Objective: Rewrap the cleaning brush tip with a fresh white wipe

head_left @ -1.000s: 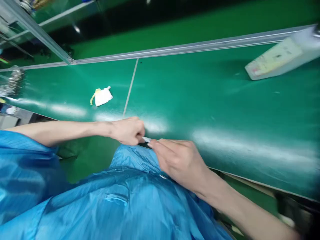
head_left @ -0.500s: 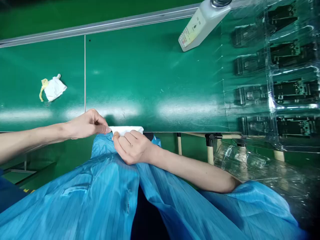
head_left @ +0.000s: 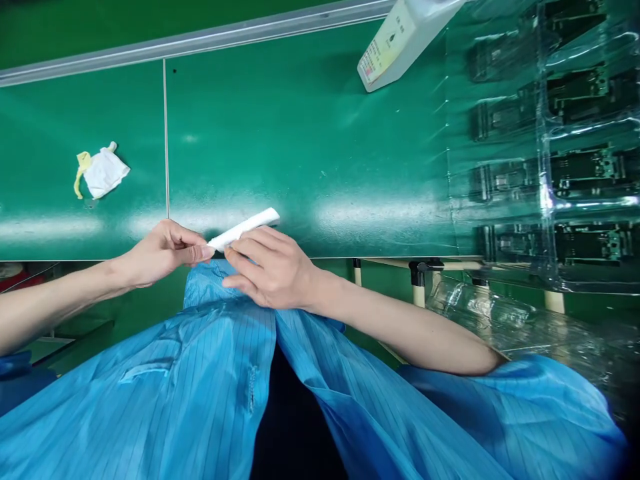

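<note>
A slim, tightly rolled white cloth [head_left: 253, 223] slants up to the right, just above the green table's near edge; whether it is fabric or paper I cannot tell. My left hand [head_left: 160, 252] is closed, its thumb and forefinger pinching the roll's narrow lower left end. Curled around the middle of the roll is my right hand [head_left: 273, 267], with its fingers against the near side and its lowest visible digit apart from the cloth. The roll's upper right end sticks out past the right knuckles.
A crumpled white cloth with a yellow strip [head_left: 105, 173] lies on the table [head_left: 310, 147] at left. A labelled white plastic bottle [head_left: 400, 50] stands at the back. Clear plastic trays with circuit boards [head_left: 585, 167] fill the right side. Pipe framing [head_left: 417, 283] shows below the table.
The roll has swung from level to slanting, its right end now raised. My right hand has moved up a little and its fist has loosened. My left hand keeps its pinch.
</note>
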Demonstrator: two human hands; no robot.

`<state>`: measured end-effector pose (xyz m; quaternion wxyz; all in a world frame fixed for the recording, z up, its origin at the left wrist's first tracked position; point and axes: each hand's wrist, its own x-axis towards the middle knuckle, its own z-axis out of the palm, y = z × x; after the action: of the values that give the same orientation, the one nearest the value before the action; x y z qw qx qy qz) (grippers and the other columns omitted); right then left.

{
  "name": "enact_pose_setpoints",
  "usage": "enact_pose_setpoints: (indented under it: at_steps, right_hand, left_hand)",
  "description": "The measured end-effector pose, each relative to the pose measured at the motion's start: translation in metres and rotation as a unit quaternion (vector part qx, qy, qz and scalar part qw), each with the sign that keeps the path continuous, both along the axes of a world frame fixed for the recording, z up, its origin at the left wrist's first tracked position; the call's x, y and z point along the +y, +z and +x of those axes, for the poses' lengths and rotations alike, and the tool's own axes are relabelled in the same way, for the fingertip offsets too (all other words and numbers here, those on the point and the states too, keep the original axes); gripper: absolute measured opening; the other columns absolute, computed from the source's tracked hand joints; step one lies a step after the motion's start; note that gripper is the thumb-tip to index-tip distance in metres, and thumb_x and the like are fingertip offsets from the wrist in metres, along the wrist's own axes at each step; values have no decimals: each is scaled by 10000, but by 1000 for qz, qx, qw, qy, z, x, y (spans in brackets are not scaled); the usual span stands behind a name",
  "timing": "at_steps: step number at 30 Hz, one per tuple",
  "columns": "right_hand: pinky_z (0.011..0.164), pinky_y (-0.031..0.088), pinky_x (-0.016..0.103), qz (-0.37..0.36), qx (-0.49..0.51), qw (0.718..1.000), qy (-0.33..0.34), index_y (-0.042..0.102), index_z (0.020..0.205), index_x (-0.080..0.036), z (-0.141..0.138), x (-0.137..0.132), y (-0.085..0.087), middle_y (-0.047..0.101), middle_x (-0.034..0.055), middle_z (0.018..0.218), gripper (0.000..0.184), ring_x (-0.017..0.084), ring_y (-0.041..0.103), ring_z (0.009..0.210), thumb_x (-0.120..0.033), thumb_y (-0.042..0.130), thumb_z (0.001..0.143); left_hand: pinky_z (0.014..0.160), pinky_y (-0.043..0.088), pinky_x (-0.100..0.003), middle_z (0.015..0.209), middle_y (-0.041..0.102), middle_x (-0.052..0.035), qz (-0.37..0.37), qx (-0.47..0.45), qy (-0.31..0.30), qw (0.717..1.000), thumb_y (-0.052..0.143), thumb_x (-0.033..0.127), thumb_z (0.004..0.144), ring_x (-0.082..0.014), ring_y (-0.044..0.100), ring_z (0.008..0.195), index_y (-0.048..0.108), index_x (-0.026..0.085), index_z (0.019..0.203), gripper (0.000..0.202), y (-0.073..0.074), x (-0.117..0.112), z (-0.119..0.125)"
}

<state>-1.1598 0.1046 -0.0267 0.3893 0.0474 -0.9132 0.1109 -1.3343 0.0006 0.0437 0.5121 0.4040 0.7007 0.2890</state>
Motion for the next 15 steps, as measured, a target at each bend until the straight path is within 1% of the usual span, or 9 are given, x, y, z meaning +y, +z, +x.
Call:
enact_pose_setpoints:
  at_steps: [3,6,8,9,10,11,12,14,15]
  right_hand:
    - [604,406,259,-116,-67,991,-2,612,843,-112,0,-2,3,619,28,660,349,121,527,609,-273,356,1018]
    - [526,309,230,-221,-123,967,-17,568,916,-125,1,-3,9,567,-18,602,272,86,458,512,-293,375,1006]
    - [515,272,227,-252,-170,952,-37,552,1040,-122,5,-3,19,545,-38,583,242,80,432,489,-298,392,997]
    - [512,257,232,-242,-193,949,-52,543,1106,-118,6,-2,25,533,-44,570,249,85,423,486,-288,399,992]
    - [512,244,240,-215,-215,950,-67,539,1153,-117,8,-1,32,534,-40,572,261,94,427,498,-269,408,988]
    - [518,238,250,-174,-233,953,-80,552,1165,-118,9,1,40,553,-22,598,261,106,446,531,-247,417,982]
    - [532,242,260,-128,-246,956,-90,583,1136,-122,10,4,47,586,9,656,247,121,475,588,-228,427,977]
    - [591,287,273,-56,-259,961,-84,642,1021,-124,7,12,57,642,84,867,209,156,525,755,-221,467,962]
    - [636,317,281,-42,-268,960,-67,657,975,-120,4,17,60,640,111,977,200,172,532,831,-235,494,955]
  left_hand:
    - [475,237,-227,505,442,21,38,90,-70,993,611,318,778,-79,329,506,610,143,525,307,9,0,1]
    - [485,249,-233,506,422,22,79,162,-128,975,547,310,840,-84,332,507,584,150,540,341,15,0,3]
    - [489,257,-234,507,417,24,99,204,-157,961,525,314,865,-87,335,501,589,154,563,348,15,0,4]
    - [487,257,-235,511,419,24,108,226,-170,953,515,310,875,-88,335,494,593,156,573,348,14,0,5]
    - [486,257,-237,514,425,23,118,251,-182,943,503,300,884,-89,337,488,595,157,581,347,13,0,4]
    - [489,263,-239,519,436,21,132,277,-196,931,492,282,891,-91,348,487,596,158,589,342,12,0,4]
    - [498,277,-239,527,449,17,150,304,-212,916,482,259,895,-96,370,493,596,158,598,334,11,0,3]
    - [530,311,-246,542,475,5,209,364,-254,872,465,207,896,-112,416,524,589,160,606,319,8,1,-1]
    - [546,324,-254,552,487,-2,247,397,-278,839,461,179,893,-121,431,542,582,160,604,314,7,2,-3]
